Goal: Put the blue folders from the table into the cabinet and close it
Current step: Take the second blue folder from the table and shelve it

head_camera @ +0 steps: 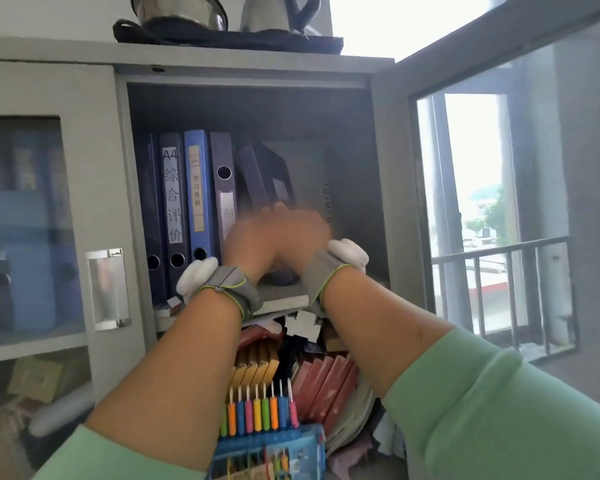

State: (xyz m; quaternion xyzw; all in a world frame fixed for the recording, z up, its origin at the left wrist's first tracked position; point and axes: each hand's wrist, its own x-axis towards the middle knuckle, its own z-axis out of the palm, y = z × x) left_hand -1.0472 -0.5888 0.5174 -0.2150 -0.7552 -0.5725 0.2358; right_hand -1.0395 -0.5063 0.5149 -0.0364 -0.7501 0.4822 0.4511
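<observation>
So both hands are reaching into the upper shelf of the grey metal cabinet (pixel 250 69), right next to each other, basically touching. The left hand (pixel 248 242) and right hand (pixel 300 233) are motion-blurred, so I honestly can't tell whether either one is gripping anything or just pressing against it. They sit in front of the leaning dark blue folders (pixel 264 174), which tilt to the left against the upright row. Each wrist has a grey strap with a white padded bit on it, left wristband (pixel 222 284) and right wristband (pixel 329 268), and the sleeves are light green.

The upright row on the left of that shelf: a dark navy binder with an A4 label (pixel 173 199), a brighter blue binder with a tan spine label (pixel 197 192), then a purplish-blue binder with a round finger hole (pixel 223 188). The right part of the shelf behind the hands looks bare.

The glass-panelled cabinet door (pixel 520 98) on the right is swung wide open; the left glass door (pixel 32 220) is shut, with more blue stuff blurry behind it.

The shelf below is crammed: red and yellow booklets (pixel 323 382) and a blue abacus with coloured beads (pixel 260 414). On top of the cabinet sit two shiny steel kettles (pixel 281 12) on a black tray.
</observation>
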